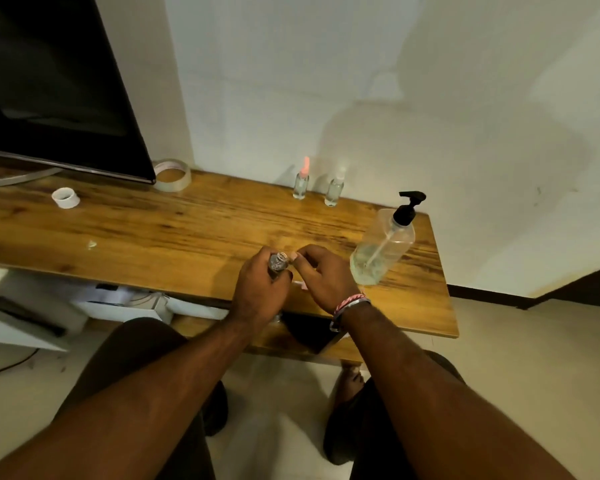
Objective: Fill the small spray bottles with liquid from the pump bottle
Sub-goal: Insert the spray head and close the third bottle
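Wooden bench carries the work. The left hand wraps its grip around a small open-necked spray bottle, held tilted above the near edge with its mouth uncovered. The right hand pinches something small and pale at the bottle's mouth; what it is cannot be made out. The pump bottle stands just to the right, clear-walled, black-headed, with liquid low in it. Two other small bottles, one pink-topped and one clear-topped, stand capped at the wall, well apart from the hands. The step appears to be opening or closing this bottle around its filling. If still empty, the next move calls for bringing its narrow mouth squarely under the pump spout and pressing gently to avoid spills.
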Tool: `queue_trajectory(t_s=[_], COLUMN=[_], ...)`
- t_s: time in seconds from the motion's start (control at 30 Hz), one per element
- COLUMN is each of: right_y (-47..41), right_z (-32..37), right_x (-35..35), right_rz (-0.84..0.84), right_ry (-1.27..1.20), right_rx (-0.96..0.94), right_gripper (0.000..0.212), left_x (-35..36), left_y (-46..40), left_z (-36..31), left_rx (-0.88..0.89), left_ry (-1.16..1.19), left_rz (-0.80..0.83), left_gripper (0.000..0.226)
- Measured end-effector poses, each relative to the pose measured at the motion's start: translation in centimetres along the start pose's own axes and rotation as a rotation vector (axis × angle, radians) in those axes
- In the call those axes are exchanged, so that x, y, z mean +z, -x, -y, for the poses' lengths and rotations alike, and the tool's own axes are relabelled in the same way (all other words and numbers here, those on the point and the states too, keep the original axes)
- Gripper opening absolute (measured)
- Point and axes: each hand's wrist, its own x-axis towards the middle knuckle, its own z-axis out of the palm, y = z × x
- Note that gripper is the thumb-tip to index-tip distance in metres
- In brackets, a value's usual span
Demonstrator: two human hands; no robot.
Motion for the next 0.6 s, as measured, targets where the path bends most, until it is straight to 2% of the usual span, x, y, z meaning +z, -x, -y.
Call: queue_trajectory(t_s=[0.07,0.17,0.3,0.43,0.6], right_y=[0.5,0.7,-0.5,-0.9,-0.7], right_z=[-2.1,-4.1,-4.8,-5.5,-6.1], right_x=[0.7,1.6,2.2,2.9,2.5], right_rz=[0.034,0.126,0.166,0.138,0.071], right_ry=[0.027,0.168,0.262,0.371,0.289], right_rx=[0.020,0.001,0.036,0.032,0.091], right_gripper=[0.014,0.029,0.029,0.024,0.025], left_x=[0.5,1.2,2.0,2.5,2.6], left_y=[0.0,-0.1,0.3,0.3,0.0], left_z=[1.1,1.8,2.3,2.8,2.7], left_rx=[-0.003,-0.050,0.002,-0.027,-0.067], left_ry=[-0.044,-0.058,-0.063,-0.078,-0.090], left_rz=[-0.005,-0.013,0.056,0.037,0.014], left_gripper=[0.015,0.020,0.021,0.022,0.023])
